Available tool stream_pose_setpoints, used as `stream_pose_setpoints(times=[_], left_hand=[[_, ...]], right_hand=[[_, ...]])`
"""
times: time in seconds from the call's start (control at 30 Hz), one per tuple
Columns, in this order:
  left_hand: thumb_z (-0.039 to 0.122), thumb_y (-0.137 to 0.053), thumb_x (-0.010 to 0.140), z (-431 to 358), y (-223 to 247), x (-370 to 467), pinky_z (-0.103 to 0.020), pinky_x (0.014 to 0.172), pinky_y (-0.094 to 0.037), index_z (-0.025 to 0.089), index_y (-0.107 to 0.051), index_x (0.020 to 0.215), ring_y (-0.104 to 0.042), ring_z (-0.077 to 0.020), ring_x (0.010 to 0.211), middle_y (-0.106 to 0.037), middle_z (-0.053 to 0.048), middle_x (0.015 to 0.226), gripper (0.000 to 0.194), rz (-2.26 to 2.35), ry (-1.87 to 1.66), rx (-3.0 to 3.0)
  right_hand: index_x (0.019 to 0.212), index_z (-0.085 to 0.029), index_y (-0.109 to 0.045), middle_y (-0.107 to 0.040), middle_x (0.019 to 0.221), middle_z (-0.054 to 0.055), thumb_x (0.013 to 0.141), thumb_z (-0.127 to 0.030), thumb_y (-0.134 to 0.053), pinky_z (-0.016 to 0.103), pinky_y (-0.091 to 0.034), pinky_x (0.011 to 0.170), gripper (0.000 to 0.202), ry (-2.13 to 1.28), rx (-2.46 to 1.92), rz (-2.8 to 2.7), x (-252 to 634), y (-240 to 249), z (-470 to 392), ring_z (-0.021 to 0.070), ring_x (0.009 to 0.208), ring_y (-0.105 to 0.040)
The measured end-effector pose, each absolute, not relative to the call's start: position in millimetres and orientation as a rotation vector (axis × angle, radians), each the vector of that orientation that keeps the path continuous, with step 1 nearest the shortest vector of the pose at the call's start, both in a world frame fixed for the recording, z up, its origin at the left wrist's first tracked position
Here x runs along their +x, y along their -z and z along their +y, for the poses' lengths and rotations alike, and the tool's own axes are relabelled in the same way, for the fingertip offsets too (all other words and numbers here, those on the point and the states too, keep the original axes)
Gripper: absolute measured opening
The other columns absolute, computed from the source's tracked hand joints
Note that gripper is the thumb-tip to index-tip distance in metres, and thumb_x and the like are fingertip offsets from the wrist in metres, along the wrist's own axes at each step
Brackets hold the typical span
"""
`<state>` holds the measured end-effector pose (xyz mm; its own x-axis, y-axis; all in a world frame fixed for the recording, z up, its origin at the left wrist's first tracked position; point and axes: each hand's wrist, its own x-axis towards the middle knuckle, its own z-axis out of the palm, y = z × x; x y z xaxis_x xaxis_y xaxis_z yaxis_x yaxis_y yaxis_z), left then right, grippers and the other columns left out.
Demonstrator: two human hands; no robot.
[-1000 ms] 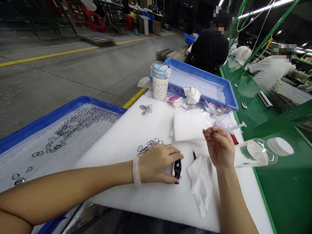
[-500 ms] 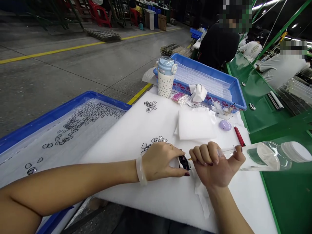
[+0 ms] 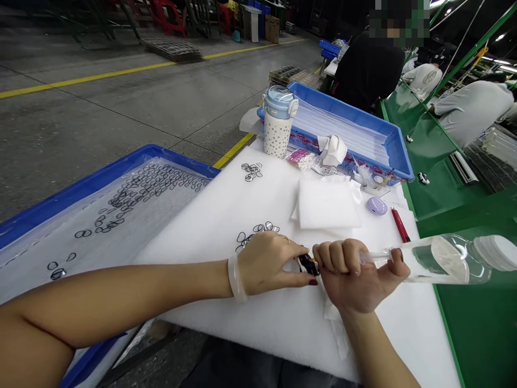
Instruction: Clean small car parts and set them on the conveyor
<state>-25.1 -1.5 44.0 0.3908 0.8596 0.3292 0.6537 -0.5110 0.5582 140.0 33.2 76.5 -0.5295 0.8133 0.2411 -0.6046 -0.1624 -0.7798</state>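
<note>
My left hand (image 3: 271, 265) pinches a small black and white toy car (image 3: 308, 264) between thumb and fingers, above the white foam sheet (image 3: 210, 215). Right beside it, my right hand (image 3: 355, 272) has its fingers curled round a thin translucent tool, whose tip is at the car and mostly hidden by the fingers. Behind that hand, a clear bottle with a white cap (image 3: 498, 252) lies on its side, pointing right. Thin black-edged clear rings (image 3: 258, 230) lie just beyond my left hand, with another small cluster (image 3: 251, 171) farther back.
Left is a blue tray (image 3: 149, 151) of many rings. Farther back stand a spotted cup (image 3: 278, 129) and a blue bin (image 3: 347, 108). White foam pads (image 3: 328, 205), a purple case (image 3: 377, 206) and a red pen (image 3: 399, 224) lie ahead. People sit along the green bench (image 3: 476, 318).
The car has turned slightly in my left hand, and my right fingers are now closer against it. The whole view has shifted a little.
</note>
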Motion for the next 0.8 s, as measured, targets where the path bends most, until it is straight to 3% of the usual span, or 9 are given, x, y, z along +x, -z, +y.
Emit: stream_pose_setpoints(times=[0.8], left_hand=[[0.067, -0.046, 0.092, -2.6, -43.6, -25.7, -0.031, 0.059, -0.041, 0.019, -0.074, 0.088, -0.066, -0.0173, 0.061, -0.074, 0.000, 0.071, 0.056, 1.335, -0.823, 2.315]], right_hand=[[0.053, -0.021, -0.031, -0.018, 0.046, -0.004, 0.086, -0.065, -0.033, 0.031, -0.021, 0.051, 0.055, -1.736, -0.270, -1.216, 140.5, -77.0, 30.6, 0.0121, 0.046, -0.018]])
